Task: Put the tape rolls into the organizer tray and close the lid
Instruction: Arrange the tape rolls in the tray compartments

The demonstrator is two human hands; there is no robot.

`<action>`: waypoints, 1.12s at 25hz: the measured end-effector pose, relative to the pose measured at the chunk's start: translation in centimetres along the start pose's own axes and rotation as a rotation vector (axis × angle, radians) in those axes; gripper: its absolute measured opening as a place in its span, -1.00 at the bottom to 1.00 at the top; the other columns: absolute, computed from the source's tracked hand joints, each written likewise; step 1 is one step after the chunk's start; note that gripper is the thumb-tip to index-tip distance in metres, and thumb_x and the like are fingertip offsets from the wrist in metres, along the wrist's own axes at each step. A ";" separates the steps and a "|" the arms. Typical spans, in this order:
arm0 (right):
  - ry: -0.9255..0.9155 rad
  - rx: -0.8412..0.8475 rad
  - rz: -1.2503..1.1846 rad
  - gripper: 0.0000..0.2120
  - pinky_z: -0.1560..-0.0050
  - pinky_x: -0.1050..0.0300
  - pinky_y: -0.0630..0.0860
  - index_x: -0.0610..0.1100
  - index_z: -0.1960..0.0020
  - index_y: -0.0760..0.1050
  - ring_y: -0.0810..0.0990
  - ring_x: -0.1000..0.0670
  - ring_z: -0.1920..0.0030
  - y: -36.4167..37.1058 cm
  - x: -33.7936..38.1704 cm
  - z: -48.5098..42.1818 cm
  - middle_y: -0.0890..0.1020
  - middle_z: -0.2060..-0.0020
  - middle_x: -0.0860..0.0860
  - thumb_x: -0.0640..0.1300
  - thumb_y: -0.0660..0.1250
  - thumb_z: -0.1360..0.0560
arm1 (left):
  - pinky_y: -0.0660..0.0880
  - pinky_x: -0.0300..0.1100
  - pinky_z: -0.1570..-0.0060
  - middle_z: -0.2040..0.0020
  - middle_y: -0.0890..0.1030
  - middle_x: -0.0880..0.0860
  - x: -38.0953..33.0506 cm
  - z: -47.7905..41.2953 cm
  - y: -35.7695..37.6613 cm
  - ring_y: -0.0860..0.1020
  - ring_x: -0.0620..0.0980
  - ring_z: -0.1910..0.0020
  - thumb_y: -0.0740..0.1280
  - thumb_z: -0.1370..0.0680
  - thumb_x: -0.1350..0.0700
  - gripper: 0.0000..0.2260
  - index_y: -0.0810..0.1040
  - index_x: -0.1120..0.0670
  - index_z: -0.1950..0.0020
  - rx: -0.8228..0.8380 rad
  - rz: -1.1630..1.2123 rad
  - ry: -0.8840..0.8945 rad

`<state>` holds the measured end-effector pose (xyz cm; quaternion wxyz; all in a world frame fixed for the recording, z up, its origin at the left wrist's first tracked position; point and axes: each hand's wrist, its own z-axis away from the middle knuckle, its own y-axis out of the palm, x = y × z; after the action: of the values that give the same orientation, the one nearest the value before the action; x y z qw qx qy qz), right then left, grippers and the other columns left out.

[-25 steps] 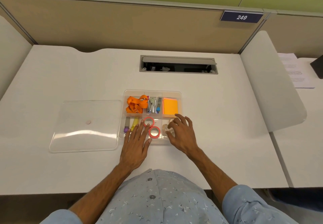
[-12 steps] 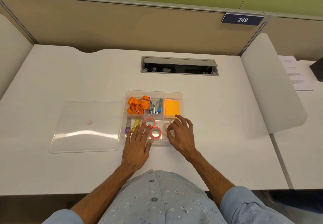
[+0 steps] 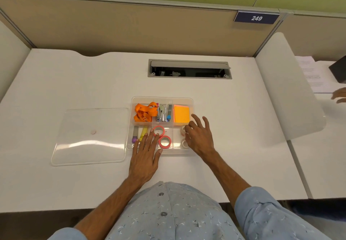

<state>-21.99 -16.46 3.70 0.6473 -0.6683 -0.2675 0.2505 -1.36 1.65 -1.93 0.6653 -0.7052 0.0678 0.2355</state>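
Since the earlier frame, the right hand (image 3: 199, 137) has spread its fingers more and lifted a little over the front right compartment, while the left hand (image 3: 145, 157) has stayed nearly in the same place.

At the far left of the white desk (image 3: 56, 82) lies the clear lid (image 3: 89, 136), flat and apart from the organizer tray (image 3: 190, 100), so the tray is not closed. In the tray, the back left compartment holds an orange lanyard (image 3: 145, 111). The front left one holds a purple-tipped marker (image 3: 135, 135) and a yellow marker (image 3: 143, 132). The left hand lies flat with its fingers stretched out and released over the front edge of the tray; its fingertips reach the markers and the first pink tape roll (image 3: 159, 131), and it grasps nothing. The second pink tape roll (image 3: 165, 142) lies just beside the first, both in the front middle compartment. Behind them, the back middle compartment holds metal staplers (image 3: 163, 113). An orange sticky note pad (image 3: 181, 113) fills the back right compartment. In the front right compartment are two clear tape rolls: one (image 3: 182, 129) at the fingertips of the right hand and one (image 3: 184, 143) near its thumb. The right hand is open with fingers loose; whether it touches the clear roll, I cannot tell. At the far right edge, another person's hand (image 3: 339, 97) rests on the next desk.
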 end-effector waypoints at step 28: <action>-0.035 0.096 0.003 -0.55 -0.51 -0.40 0.26 -0.05 -0.09 0.74 0.53 -0.17 -0.43 -0.9 -0.2 1.2 0.75 -0.13 -0.04 0.29 0.49 -0.43 | 0.12 0.32 -0.68 -0.77 0.18 0.03 0.3 -0.1 0.3 0.13 0.12 -0.75 -0.09 -0.76 -0.30 -0.38 0.15 -0.05 -0.76 0.000 -0.013 0.004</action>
<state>-22.98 -15.72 4.57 0.6734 -0.6325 -0.2654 0.2758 -1.23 1.57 -2.32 0.6666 -0.7061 0.0644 0.2299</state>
